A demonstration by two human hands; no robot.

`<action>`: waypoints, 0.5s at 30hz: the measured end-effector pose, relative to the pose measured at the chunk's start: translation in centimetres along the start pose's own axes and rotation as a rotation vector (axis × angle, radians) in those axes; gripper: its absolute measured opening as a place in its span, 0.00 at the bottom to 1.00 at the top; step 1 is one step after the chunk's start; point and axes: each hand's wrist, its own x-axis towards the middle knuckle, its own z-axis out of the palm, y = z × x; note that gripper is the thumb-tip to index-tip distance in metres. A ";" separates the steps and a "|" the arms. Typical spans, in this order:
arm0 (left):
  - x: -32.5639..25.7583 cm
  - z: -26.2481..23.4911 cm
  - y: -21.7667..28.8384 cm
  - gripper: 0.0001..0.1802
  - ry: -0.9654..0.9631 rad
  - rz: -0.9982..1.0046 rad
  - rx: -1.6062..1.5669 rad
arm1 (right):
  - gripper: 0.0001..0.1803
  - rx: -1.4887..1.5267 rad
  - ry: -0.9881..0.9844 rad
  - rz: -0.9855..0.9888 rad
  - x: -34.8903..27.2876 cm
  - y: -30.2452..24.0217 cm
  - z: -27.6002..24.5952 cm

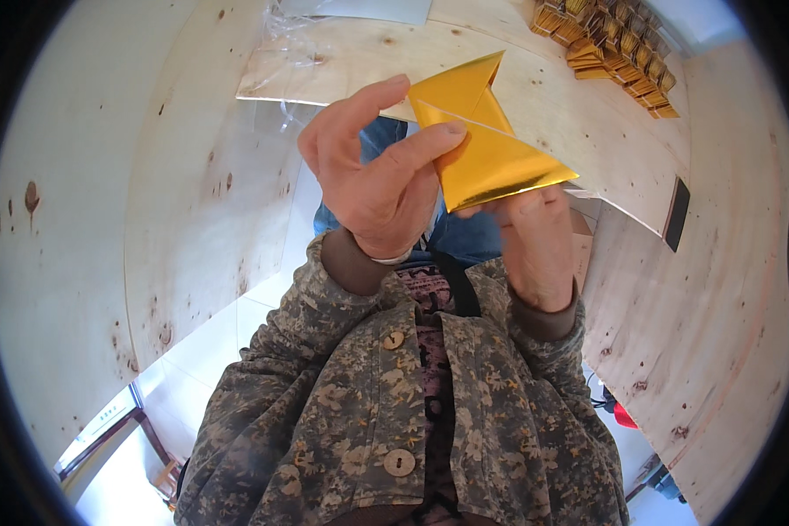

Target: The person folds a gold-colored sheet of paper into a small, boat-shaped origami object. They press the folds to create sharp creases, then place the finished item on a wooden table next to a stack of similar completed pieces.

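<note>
A shiny gold foil paper [508, 162], folded into pointed flaps, is held up in front of my chest. A thin pale line runs across it where one flap overlaps another. My left hand [373, 171] grips its left side, thumb pressed flat on the front face and the index finger raised at the upper left edge. Below the lower right edge, my right hand [539, 241] holds the paper from beneath with bent fingers. The paper hides part of those fingers.
Behind the paper lies a pale plywood table [359, 66]. At its far right sits a stack of folded gold paper pieces [614, 48]. Clear plastic wrap [289, 39] lies at the far left. Plywood panels [210, 175] stand on both sides. A dark strip [677, 215] marks the table's right corner.
</note>
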 end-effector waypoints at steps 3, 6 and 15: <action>-0.1 -0.4 -0.2 0.17 -0.001 0.121 0.157 | 0.19 0.239 -0.075 0.066 -0.6 0.3 0.7; -0.1 -0.8 -0.4 0.17 -0.045 0.177 0.204 | 0.21 -0.032 -0.025 0.065 -0.5 0.6 1.1; 0.4 0.0 1.2 0.19 -0.041 -0.562 -0.520 | 0.12 0.014 0.173 0.049 0.3 0.5 0.6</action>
